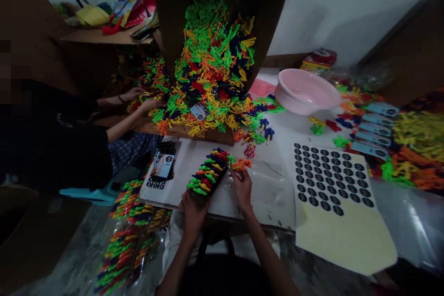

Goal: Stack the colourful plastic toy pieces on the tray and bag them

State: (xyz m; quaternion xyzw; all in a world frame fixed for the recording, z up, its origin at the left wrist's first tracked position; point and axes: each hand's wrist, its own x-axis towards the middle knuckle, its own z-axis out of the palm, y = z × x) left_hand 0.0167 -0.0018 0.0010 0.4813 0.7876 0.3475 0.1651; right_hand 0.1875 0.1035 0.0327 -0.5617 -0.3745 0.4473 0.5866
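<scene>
The left hand (194,217) is clenched around the near end of a long stack of coloured plastic pieces (208,172), holding it at a slant above a white board (180,180). The right hand (242,189) grasps a small orange piece (242,164) between its fingers, right at the stack's far end (exactly where the two meet is hard to see).

To the right of that hand, a clear plastic sheet (267,194) gives open room up to a sheet of black round stickers (329,178), which hangs over the worktop's near right edge. The worktop's (277,120) near edge runs just below the hands.

Along the far edge, a tipped cardboard box (211,51) spills a big heap of pieces (211,97), and another person's hands (145,101) reach into it from the left. A pink basin (307,91) sits towards the far right corner, beside a row of blue cards (373,129). Bagged stacks (128,236) lie below the near left corner.
</scene>
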